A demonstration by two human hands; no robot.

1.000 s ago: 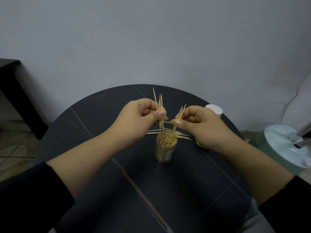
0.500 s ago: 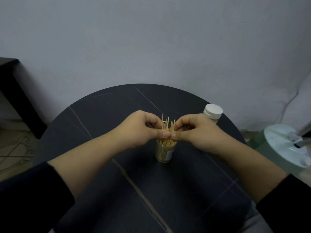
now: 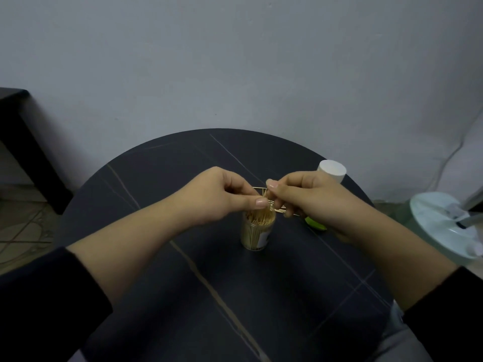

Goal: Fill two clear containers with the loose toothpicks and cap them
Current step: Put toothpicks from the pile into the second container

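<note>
A clear open container (image 3: pixel 256 233), packed with toothpicks, stands upright in the middle of the round dark table (image 3: pixel 183 296). My left hand (image 3: pixel 222 197) hovers just above its mouth, thumb and finger pinched on a few toothpicks whose tips dip into it. My right hand (image 3: pixel 308 202) sits close beside, fingers curled, and what it holds is hidden. Loose toothpicks (image 3: pixel 277 205) lie on the table behind the container, partly covered by both hands. A second container with a white cap (image 3: pixel 332 170) stands behind my right hand. A green lid (image 3: pixel 315 223) peeks out under that hand.
A pale green round appliance base (image 3: pixel 444 228) sits off the table's right edge, with a cable running up the wall. A dark piece of furniture (image 3: pixel 23 150) stands at the far left. The wall runs close behind the table.
The toothpick bundles held high a second ago have come down into the container. My right hand has since drawn slightly back and up from the mouth.
</note>
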